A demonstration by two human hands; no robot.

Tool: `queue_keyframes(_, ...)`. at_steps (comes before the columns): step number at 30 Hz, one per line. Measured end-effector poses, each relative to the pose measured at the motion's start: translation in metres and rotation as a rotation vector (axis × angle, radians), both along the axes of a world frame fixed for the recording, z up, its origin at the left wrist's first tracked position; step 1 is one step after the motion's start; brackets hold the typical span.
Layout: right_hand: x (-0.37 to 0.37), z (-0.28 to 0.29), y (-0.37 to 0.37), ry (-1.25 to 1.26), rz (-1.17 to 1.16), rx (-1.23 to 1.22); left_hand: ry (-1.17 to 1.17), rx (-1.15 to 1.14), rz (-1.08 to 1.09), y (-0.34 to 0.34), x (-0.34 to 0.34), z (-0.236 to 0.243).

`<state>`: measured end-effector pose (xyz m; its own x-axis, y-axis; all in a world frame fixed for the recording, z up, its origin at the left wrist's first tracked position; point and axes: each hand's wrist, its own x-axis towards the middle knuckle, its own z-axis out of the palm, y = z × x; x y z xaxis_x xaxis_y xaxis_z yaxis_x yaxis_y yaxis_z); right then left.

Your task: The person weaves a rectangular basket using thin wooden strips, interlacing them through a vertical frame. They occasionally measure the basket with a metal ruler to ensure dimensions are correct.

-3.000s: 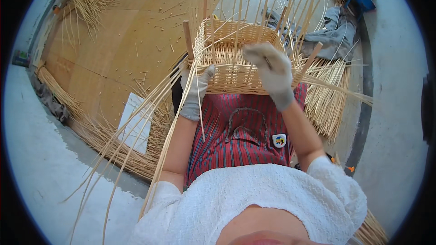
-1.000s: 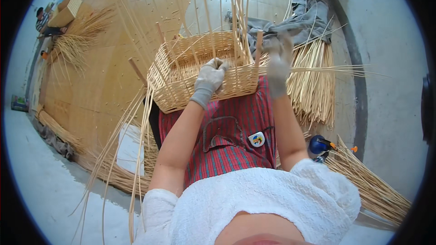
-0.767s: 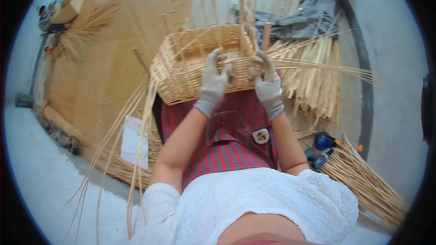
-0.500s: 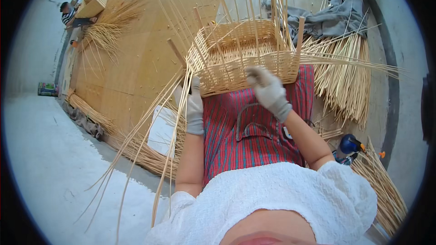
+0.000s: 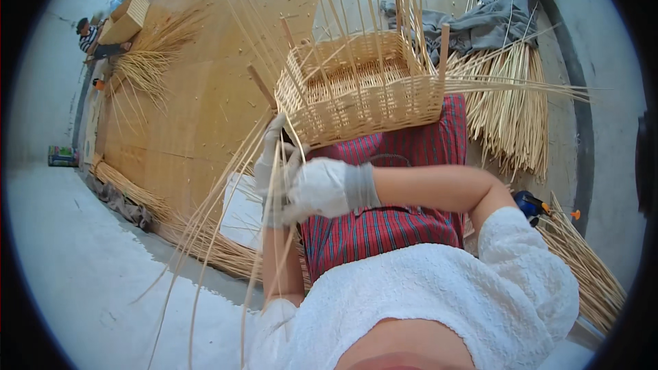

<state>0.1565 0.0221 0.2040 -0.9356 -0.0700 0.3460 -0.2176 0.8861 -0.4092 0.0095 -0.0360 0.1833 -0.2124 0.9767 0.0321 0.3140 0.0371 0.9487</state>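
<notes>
Head view, looking down at a seated person's lap.

- Basket [image 5: 363, 92]: half-woven wicker, rectangular, resting on the lap at the knees. Woven side walls are finished low; bare upright stakes rise from the rim toward the top of the picture. Several wooden posts stand at the corners.
- Loose canes [image 5: 226, 219]: a bunch of long thin strands running from the basket's near left corner down toward the lower left, fanning out over the floor.
- Right hand [image 5: 319, 187]: white glove with grey cuff, reaching across the body to the left, fingers closed around the loose canes just below the basket corner.
- Left hand [image 5: 273, 164]: also gloved, partly hidden behind the right hand and the strands; it lies against the same bunch, fingers curled, but whether it fully clamps the canes cannot be told. The two hands are touching.
- Striped cloth [image 5: 391, 219]: red, covering the lap under the basket.
- White top [image 5: 439, 301]: towelling fabric, lower middle.
- Wooden board [image 5: 185, 96]: large tan surface under and left of the basket.
- Cane bundle [image 5: 514, 109]: thick sheaf lying right of the basket, on the floor.
- Grey cloth [image 5: 493, 14]: crumpled, beyond the bundle, upper right.
- Second bundle [image 5: 582, 267]: lower right, beside a blue tool [image 5: 529, 202].
- Another person [image 5: 89, 34]: far upper left, small, near a spread sheaf of cane.
</notes>
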Motion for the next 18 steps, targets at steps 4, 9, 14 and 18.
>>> queue_keyframes(4,-0.020,0.040,0.040,0.412,-0.283,-0.213,-0.287,0.448,0.158,0.005,-0.054,-0.088)
queue_keyframes(9,0.049,-0.054,0.133,0.823,-0.941,-1.236,-0.527,0.295,0.346,-0.003,-0.010,-0.078)
queue_keyframes(14,0.056,-0.091,0.099,0.872,-1.028,-1.361,0.006,0.242,0.233,0.044,0.043,-0.050)
queue_keyframes(18,0.028,-0.084,0.113,0.892,-0.877,-0.878,0.221,-0.391,0.123,0.107,0.005,-0.041)
